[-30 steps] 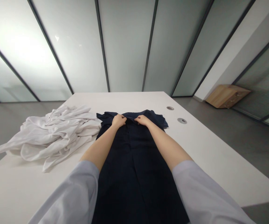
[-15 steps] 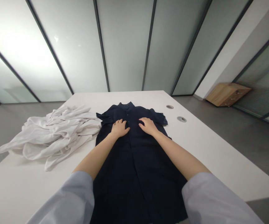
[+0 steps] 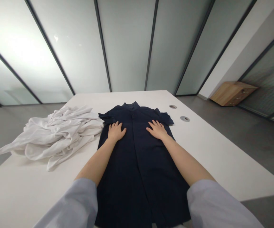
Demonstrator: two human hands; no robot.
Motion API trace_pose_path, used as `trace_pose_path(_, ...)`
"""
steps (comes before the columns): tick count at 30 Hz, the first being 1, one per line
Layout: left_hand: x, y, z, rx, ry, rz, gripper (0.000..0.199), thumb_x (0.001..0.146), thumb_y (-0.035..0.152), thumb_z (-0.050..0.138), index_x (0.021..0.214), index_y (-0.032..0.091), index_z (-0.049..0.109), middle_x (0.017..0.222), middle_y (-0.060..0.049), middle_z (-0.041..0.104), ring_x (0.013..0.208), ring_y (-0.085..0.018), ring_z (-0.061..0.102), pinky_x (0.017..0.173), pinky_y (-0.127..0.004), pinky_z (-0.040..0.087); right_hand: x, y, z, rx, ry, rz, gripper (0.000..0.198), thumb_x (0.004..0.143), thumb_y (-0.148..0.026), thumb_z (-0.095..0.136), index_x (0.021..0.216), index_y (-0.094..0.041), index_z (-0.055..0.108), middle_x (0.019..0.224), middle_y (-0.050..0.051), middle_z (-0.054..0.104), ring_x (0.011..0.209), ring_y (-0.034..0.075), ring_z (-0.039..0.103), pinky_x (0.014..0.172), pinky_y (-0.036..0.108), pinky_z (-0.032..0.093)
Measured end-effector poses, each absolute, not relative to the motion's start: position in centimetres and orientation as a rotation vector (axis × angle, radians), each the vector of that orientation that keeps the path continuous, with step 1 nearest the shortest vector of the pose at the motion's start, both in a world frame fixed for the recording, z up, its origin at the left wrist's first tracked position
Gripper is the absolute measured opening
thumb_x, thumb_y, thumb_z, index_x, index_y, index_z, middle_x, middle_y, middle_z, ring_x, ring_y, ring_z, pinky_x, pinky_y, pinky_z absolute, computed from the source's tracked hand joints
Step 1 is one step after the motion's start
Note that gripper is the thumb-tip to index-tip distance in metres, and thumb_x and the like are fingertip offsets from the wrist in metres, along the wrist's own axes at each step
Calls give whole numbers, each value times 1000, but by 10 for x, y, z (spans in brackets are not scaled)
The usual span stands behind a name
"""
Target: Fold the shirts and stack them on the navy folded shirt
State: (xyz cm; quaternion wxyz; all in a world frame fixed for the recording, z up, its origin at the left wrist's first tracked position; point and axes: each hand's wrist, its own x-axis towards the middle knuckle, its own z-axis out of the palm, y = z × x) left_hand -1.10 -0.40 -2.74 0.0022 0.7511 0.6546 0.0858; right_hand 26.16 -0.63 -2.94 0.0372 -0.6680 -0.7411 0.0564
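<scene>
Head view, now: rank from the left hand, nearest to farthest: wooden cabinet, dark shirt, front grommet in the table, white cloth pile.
1. Dark shirt: directly under the left hand.
2. White cloth pile: just to the left.
3. Front grommet: right side, past the shirt.
4. Wooden cabinet: far right, beyond the table.

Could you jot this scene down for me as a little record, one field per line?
Shirt: navy, short-sleeved, lying front up, collar at the far end
Left hand: open, palm down on the shirt
Right hand: likewise, across the button line
Cloth: white, crumpled heap, left of the shirt
Table: white, under shirt and cloth
Cabinet: wooden, on the floor at far right
Wall: frosted panels, dark frames
</scene>
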Motion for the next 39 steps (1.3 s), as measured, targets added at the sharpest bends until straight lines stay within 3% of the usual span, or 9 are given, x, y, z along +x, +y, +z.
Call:
trace_pose_path(13, -11, -6, -26, 2319, 2064, 168, 63, 92, 55, 30, 143, 21, 41, 154, -10, 33, 139, -29, 32, 113, -49, 24, 262, -7, -31, -2064, -2277, 189, 66, 94, -60, 26, 149, -24, 32, 157, 9, 23, 143, 30, 20, 114, 49, 17)
trace_pose_path(23, -12, -10, -26, 2306, 2070, 169, 62, 92, 54, 32, 142, 20, 42, 153, -11, 34, 139, -29, 32, 113, -49, 24, 271, -19, -35, -2004, -2253, 132, 62, 94, -56, 33, 142, -19, 45, 152, 12, 35, 140, 30, 28, 112, 46, 22)
trace_pose_path(32, -16, -13, -26, 2303, 2038, 182, 62, 91, 54, 34, 142, 19, 43, 153, -10, 34, 139, -28, 32, 114, -47, 23, 269, -24, -34, -1996, -2242, 165, 61, 94, -55, 33, 142, -19, 45, 152, 12, 34, 140, 30, 28, 111, 45, 24)
trace_pose_path(39, -12, -10, -28, 2300, 2050, 119, 74, 89, 64, 27, 146, 19, 36, 156, -12, 27, 142, -32, 26, 114, -51, 20, 271, -13, -34, -2021, -2283, 170, 64, 95, -57, 25, 145, -21, 39, 155, 9, 29, 143, 29, 23, 112, 46, 22)
